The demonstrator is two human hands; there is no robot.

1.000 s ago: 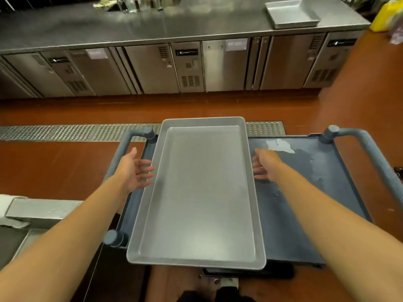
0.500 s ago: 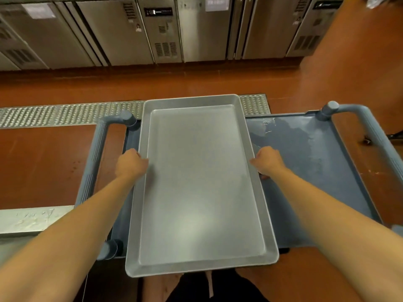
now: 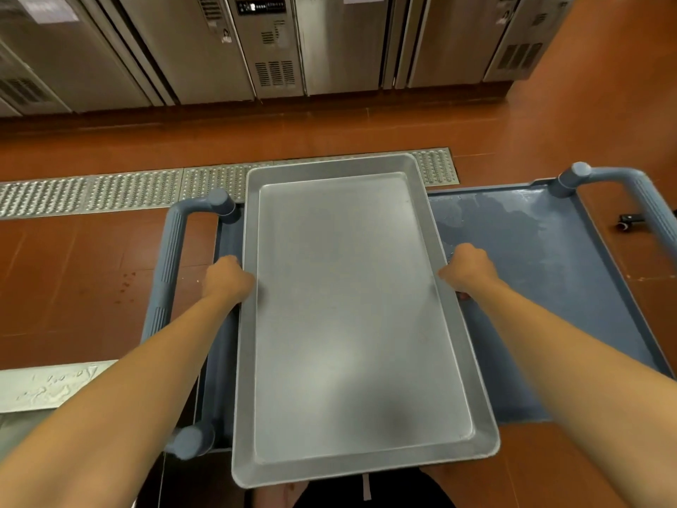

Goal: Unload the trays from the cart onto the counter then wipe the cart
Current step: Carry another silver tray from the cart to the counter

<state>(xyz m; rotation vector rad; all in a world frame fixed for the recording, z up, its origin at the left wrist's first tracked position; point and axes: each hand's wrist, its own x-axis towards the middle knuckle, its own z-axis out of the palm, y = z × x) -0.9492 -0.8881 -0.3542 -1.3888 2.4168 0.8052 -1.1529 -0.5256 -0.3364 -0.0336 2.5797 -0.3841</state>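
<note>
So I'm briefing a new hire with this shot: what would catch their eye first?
The large rectangular silver metal tray fills the middle, lying across the blue-grey plastic cart, with the left hand and right hand gripping its long edges. Wet smears mark the cart's bare top to the right.

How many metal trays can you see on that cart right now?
1. The metal tray lies across the left part of the blue cart, gripped by the left hand and right hand on its long edges. Any tray beneath it would be hidden.
</note>
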